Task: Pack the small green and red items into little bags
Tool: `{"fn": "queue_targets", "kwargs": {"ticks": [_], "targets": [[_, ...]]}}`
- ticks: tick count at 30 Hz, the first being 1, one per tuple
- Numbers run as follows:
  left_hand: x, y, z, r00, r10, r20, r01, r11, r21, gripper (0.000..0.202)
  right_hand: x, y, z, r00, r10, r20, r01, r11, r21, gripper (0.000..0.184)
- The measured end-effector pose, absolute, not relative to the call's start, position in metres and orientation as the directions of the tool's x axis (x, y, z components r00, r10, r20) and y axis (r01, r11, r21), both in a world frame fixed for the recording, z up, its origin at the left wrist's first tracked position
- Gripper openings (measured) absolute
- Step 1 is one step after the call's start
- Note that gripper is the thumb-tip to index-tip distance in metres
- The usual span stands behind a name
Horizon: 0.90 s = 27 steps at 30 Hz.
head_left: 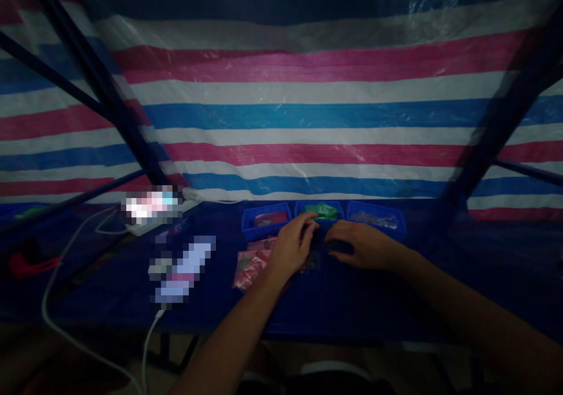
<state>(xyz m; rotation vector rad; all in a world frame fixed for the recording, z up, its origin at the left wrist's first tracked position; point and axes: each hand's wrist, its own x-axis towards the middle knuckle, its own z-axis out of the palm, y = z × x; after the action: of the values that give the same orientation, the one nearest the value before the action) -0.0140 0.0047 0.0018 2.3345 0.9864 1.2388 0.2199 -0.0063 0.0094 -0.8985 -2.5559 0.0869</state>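
My left hand reaches over a pile of red-and-clear plastic packets toward the middle blue tray. Its fingers are bent and apart, and nothing shows in them. The middle tray contains green packets. My right hand hovers in front of the right blue tray, its fingers curved and a gap between thumb and forefinger; I see nothing in it. Between the hands lies a small clear packet, partly hidden by my left hand. Dim light blurs fine detail.
Left of the middle tray, another blue tray holds reddish packets. A phone-like device on a white cable lies on the dark blue table. A bright screen stands farther back. Striped sheeting and metal poles close the back.
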Motion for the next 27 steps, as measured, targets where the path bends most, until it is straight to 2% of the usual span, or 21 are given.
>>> {"fn": "queue_targets", "kwargs": {"ticks": [7, 11, 14, 16, 19, 21, 23, 27], "targets": [[-0.015, 0.004, 0.002, 0.399, 0.699, 0.593, 0.434, -0.714, 0.549, 0.031, 0.218, -0.001, -0.002, -0.745, 0.575, 0.339, 0.57, 0.812, -0.126, 0.024], [-0.014, 0.004, 0.0, 0.393, 0.694, 0.603, 0.449, -0.718, 0.533, 0.031, 0.217, -0.001, -0.001, -0.719, 0.582, 0.38, 0.57, 0.807, -0.157, 0.025], [-0.014, 0.004, -0.002, 0.41, 0.678, 0.611, 0.444, -0.733, 0.515, 0.032, 0.217, -0.001, 0.0, -0.608, 0.621, 0.495, 0.569, 0.775, -0.275, 0.022], [-0.014, 0.003, -0.004, 0.435, 0.667, 0.604, 0.445, -0.743, 0.5, 0.038, 0.218, -0.001, 0.0, -0.477, 0.689, 0.546, 0.556, 0.718, -0.42, 0.019], [-0.014, 0.004, -0.006, 0.465, 0.668, 0.581, 0.458, -0.743, 0.487, 0.046, 0.216, -0.001, -0.001, -0.309, 0.798, 0.517, 0.454, 0.601, -0.658, 0.015], [-0.014, 0.005, -0.006, 0.473, 0.68, 0.561, 0.457, -0.733, 0.504, 0.043, 0.214, -0.001, -0.003, -0.276, 0.841, 0.466, 0.361, 0.54, -0.76, 0.015], [-0.014, 0.006, -0.004, 0.464, 0.696, 0.548, 0.451, -0.718, 0.53, 0.036, 0.212, -0.002, -0.004, -0.284, 0.846, 0.451, 0.293, 0.525, -0.799, 0.015], [-0.014, 0.006, 0.001, 0.417, 0.727, 0.545, 0.43, -0.686, 0.587, 0.025, 0.21, -0.003, -0.003, -0.297, 0.819, 0.49, 0.267, 0.564, -0.781, 0.014]]}}
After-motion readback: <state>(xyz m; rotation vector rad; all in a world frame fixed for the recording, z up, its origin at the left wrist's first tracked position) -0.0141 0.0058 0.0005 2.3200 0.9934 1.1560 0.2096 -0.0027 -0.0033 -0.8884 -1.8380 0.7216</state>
